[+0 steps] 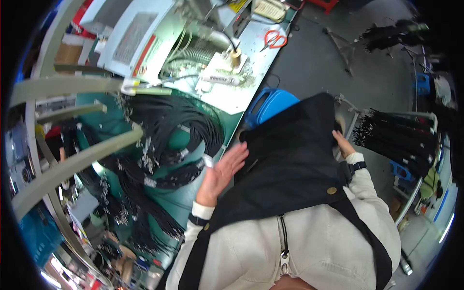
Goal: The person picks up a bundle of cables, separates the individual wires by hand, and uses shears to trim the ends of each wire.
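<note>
My left hand (pixel 224 170) is held flat with its fingers stretched out, at the left edge of the black apron (pixel 285 159) that I wear. It holds nothing. Close by it, on the green table mat (pixel 193 205), lie coiled bundles of black cables (pixel 179 118). My right hand (pixel 342 144) is at the apron's right side, its fingers extended and partly hidden against the cloth. I see nothing in it. A blue stool (pixel 278 104) stands beyond the apron.
A lit bench with a machine (pixel 222 67) and orange-handled scissors (pixel 275 39) is at the upper left. Pale curved rack bars (pixel 77 166) cross the left side. To the right, black cables (pixel 396 137) hang on a metal rack (pixel 411 198).
</note>
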Demonstrator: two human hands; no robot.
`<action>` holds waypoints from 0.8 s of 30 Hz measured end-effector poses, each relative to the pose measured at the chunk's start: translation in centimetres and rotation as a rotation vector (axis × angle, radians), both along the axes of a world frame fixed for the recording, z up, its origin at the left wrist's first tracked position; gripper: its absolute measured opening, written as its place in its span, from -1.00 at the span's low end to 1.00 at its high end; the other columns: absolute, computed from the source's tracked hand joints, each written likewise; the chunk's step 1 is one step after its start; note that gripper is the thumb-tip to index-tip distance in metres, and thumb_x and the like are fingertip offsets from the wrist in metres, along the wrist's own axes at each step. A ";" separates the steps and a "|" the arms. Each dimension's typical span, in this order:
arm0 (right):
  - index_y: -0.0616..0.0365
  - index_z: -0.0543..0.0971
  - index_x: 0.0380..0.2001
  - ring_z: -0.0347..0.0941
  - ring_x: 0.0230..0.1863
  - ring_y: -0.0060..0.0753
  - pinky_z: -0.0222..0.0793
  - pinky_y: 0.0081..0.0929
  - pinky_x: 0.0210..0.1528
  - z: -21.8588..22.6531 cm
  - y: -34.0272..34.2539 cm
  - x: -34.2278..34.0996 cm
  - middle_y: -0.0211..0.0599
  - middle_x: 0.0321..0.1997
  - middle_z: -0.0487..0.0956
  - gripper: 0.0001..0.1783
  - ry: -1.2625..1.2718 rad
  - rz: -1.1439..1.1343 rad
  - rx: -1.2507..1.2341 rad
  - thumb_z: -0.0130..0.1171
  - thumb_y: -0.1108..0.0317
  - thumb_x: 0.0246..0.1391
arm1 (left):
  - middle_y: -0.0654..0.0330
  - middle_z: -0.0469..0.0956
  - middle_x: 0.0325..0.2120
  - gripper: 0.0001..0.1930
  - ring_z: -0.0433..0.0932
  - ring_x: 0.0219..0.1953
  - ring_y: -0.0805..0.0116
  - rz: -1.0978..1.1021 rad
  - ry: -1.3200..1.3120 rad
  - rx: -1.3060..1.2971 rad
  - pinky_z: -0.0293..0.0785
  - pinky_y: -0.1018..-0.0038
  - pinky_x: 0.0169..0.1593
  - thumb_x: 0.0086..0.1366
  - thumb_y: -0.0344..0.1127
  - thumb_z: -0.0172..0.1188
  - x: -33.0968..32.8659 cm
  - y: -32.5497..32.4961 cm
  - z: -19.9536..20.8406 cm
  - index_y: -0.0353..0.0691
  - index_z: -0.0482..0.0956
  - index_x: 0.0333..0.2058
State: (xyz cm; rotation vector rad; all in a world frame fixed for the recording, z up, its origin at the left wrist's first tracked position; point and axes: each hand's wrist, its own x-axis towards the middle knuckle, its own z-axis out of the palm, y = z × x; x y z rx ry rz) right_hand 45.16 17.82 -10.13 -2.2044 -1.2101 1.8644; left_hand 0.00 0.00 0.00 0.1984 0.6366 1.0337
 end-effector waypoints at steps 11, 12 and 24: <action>-0.11 -0.18 0.22 -0.30 0.29 0.04 -0.34 -0.09 0.21 -5.0 28.1 -9.4 -0.29 0.32 -0.23 -0.03 -0.151 0.587 -0.124 -0.10 -0.32 -0.14 | 0.09 -0.27 0.22 -0.08 -0.27 0.25 0.06 0.780 -0.071 0.386 -0.32 0.24 0.23 0.01 0.43 -0.29 8.0 6.1 -2.3 -0.09 -0.19 0.20; -0.11 -0.18 0.22 -0.30 0.29 0.04 -0.34 -0.09 0.21 -5.7 30.4 -10.5 -0.29 0.32 -0.23 -0.03 -0.154 0.639 -0.111 -0.10 -0.32 -0.14 | 0.07 -0.25 0.22 -0.08 -0.25 0.25 0.12 0.783 0.124 0.337 -0.32 0.29 0.23 0.02 0.42 -0.27 9.2 6.4 -3.2 -0.13 -0.18 0.20; 0.14 -0.43 0.18 -0.21 0.26 0.08 -0.18 -0.18 0.22 -29.4 36.1 -13.9 0.17 0.24 -0.14 0.39 -0.300 1.128 0.125 0.03 -0.50 -0.48 | -0.16 -0.03 0.14 -0.19 -0.06 0.20 0.02 0.741 0.987 -1.476 -0.07 0.40 0.19 0.14 0.10 -0.03 15.5 1.3 -34.7 -0.34 -0.14 0.16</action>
